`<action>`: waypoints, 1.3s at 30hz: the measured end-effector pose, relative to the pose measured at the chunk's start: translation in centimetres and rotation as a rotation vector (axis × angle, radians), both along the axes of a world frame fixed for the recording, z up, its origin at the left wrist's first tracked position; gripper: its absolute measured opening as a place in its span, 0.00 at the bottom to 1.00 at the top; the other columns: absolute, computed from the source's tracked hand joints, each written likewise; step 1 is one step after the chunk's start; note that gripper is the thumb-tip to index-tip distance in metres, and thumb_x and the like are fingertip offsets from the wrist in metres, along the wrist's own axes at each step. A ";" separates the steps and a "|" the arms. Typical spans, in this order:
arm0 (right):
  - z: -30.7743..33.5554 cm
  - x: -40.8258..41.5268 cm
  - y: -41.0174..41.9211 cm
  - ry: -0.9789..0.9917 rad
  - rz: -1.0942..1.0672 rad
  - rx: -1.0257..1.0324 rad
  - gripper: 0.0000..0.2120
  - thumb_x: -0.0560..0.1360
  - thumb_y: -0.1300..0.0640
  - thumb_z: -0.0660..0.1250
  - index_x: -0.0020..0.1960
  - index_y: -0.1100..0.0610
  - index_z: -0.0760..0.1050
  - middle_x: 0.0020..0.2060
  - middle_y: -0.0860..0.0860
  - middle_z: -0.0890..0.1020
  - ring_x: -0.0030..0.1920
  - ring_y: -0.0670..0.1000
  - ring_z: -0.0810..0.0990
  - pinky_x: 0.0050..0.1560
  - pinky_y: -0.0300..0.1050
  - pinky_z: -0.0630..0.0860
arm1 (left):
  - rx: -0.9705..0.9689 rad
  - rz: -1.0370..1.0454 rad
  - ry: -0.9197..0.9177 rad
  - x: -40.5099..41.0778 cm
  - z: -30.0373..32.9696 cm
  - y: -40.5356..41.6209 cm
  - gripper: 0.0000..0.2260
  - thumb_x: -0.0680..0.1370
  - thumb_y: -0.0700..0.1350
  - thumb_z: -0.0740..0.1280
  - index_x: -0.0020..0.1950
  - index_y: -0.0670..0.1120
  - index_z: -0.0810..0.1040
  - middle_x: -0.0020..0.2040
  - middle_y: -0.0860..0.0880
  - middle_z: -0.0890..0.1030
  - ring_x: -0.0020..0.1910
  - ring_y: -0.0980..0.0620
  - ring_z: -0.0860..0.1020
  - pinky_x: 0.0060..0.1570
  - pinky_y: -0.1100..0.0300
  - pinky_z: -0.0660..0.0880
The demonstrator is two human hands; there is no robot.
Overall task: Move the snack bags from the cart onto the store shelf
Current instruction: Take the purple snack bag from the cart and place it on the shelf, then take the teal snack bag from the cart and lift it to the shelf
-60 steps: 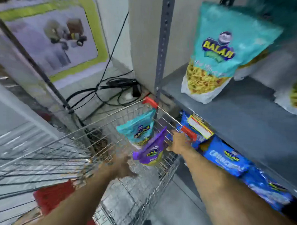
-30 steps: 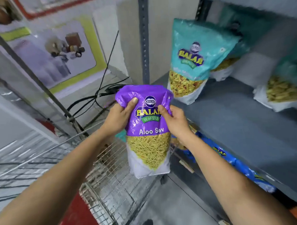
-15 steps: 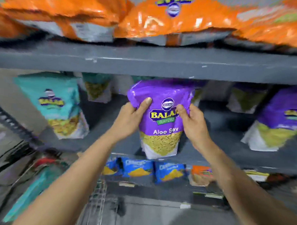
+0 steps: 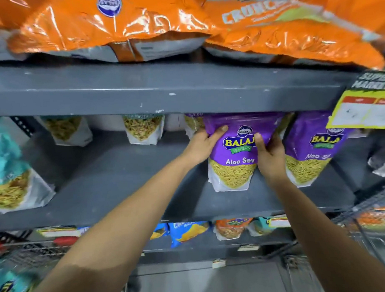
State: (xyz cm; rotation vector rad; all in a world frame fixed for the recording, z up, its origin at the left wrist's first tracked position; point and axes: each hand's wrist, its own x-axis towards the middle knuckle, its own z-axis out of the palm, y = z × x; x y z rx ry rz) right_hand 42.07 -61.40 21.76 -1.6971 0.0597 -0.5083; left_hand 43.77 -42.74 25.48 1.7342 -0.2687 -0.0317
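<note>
Two hands on one purple Aloo Sev bag (image 4: 233, 157). Left hand (image 4: 203, 146) wraps the bag's left edge, thumb across the front near the top; right hand (image 4: 269, 154) wraps the right edge, thumb over the logo. Both closed on the bag, fingers behind it and hidden.

Bag stands upright on the grey middle shelf (image 4: 114, 188), bottom edge touching the shelf surface, top just under the lip of the shelf above. Half a second ago it was held out in front of the shelf, bottom overhanging the front edge; now it sits further in and to the right. A second ago it was still over the cart, well short of the shelf.

Second purple Aloo Sev bag (image 4: 314, 154) stands just beside it on the right, the right hand between the two. Another purple bag (image 4: 193, 124) is behind the left hand, mostly hidden.

View differs too: camera has swung right and closer. Teal bag (image 4: 9, 169) now at the far left edge. Two teal-topped bags (image 4: 143, 130) stand at the back of the shelf. Orange bags (image 4: 109, 28) lie on the top shelf. Yellow price tag (image 4: 362, 111) hangs from the upper shelf lip at right.

Cart (image 4: 33, 252) wire visible lower left, blurred, with a teal bag (image 4: 11, 285) in the corner.
</note>
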 end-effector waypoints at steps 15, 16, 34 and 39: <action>-1.7 -6.0 15.1 -0.463 0.075 -0.384 0.23 0.76 0.60 0.70 0.70 0.60 0.70 0.74 0.57 0.65 0.77 0.45 0.60 0.76 0.41 0.58 | 0.101 0.383 0.032 -11.6 -6.0 18.1 0.07 0.76 0.42 0.70 0.54 0.48 0.82 0.49 0.53 0.84 0.46 0.66 0.81 0.52 0.71 0.74; -2.4 -6.8 17.3 -0.471 0.172 -0.396 0.21 0.76 0.61 0.70 0.69 0.60 0.72 0.73 0.57 0.66 0.76 0.48 0.63 0.75 0.43 0.60 | 0.109 0.455 0.080 -13.8 -7.4 20.4 0.06 0.76 0.40 0.70 0.53 0.47 0.82 0.48 0.52 0.84 0.43 0.68 0.80 0.51 0.70 0.74; -22.6 -16.9 59.2 0.636 1.264 -0.632 0.23 0.72 0.64 0.73 0.65 0.65 0.73 0.51 0.58 0.82 0.44 0.50 0.80 0.40 0.35 0.76 | -0.087 1.166 0.778 -40.8 -28.9 49.0 0.37 0.68 0.42 0.79 0.71 0.42 0.65 0.64 0.39 0.79 0.62 0.40 0.78 0.62 0.40 0.74; -26.2 -17.0 62.4 0.763 1.331 -0.540 0.19 0.79 0.55 0.66 0.68 0.56 0.72 0.61 0.54 0.81 0.51 0.49 0.80 0.53 0.44 0.77 | -0.128 1.089 0.683 -39.9 -30.5 51.8 0.28 0.70 0.51 0.75 0.68 0.46 0.72 0.65 0.49 0.78 0.61 0.49 0.78 0.62 0.51 0.75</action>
